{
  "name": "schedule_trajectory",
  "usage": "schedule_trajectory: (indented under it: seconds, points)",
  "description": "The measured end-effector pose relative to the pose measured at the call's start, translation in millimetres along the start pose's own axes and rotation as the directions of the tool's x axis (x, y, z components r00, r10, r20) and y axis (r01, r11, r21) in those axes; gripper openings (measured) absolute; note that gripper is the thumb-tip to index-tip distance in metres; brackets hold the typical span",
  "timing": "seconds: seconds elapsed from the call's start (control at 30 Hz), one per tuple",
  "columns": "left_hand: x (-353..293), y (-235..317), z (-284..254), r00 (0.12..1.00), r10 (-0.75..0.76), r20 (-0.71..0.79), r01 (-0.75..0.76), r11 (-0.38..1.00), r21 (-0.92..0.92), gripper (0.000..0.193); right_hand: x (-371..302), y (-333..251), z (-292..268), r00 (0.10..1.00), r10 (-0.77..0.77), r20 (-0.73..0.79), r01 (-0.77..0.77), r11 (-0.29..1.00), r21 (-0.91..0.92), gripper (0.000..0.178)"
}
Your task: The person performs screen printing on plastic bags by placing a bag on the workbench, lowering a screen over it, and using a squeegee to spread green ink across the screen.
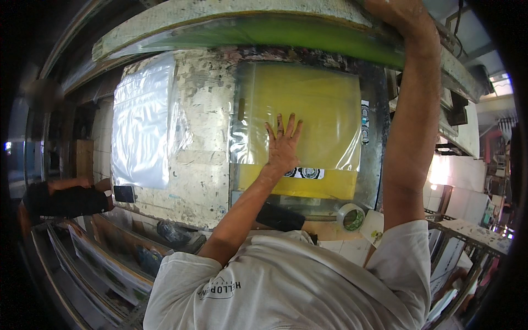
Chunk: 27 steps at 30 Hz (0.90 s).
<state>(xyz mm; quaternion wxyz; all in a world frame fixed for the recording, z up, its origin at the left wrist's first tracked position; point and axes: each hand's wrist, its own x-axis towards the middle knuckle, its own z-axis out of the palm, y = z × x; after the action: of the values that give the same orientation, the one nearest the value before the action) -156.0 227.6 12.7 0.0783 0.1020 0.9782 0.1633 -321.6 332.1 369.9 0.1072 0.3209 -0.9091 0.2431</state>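
The big counter fills the space before me, its near edge close to the person's shirt and a long scuffed strip lying between the yellow panel and the stack of clear plastic bags at the left side. Over the far edge slants a raised wooden frame with a green sheet stretched in it, which limits the room above. The right hand is up at this frame's rail; its fingers are out of sight, so I can't tell whether it grips. The clear plastic sheet lies over most of the yellow panel, glossy, faintly wrinkled at its sides, and the left hand rests flat on it, fingers spread wide. A strip with round black-and-white emblems shows beside that wrist. By the near edge sits a tape roll; a small black rectangular object lies at the near left corner.
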Motion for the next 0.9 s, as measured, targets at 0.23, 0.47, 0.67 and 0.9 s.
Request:
schedule_trajectory:
  seconds: [0.23, 0.47, 0.67, 0.9]
  points:
    - [-40.9, -35.2, 4.0, 0.866, -0.101, -0.49, 0.058, 0.993, -0.101, 0.069, -15.3, -8.8, 2.5, 0.999, 0.043, -0.027, -0.043, 0.999, -0.008, 0.039]
    - [-61.4, -72.0, 4.5, 0.95, -0.073, -0.304, 0.095, 0.994, 0.058, 0.059, -19.9, -20.9, -1.0, 0.999, 0.007, -0.041, -0.007, 1.0, -0.012, 0.039]
    - [-60.8, -57.1, -1.5, 0.972, -0.055, -0.228, 0.089, 0.986, 0.144, 0.057, -11.2, -8.0, 4.0, 0.998, 0.067, -0.009, -0.067, 0.998, 0.004, 0.04]
    - [-53.1, -41.5, -11.7, 0.981, -0.162, -0.105, 0.179, 0.969, 0.171, 0.057, -18.3, -26.6, -10.5, 0.981, 0.158, 0.115, -0.163, 0.986, 0.04, 0.036]
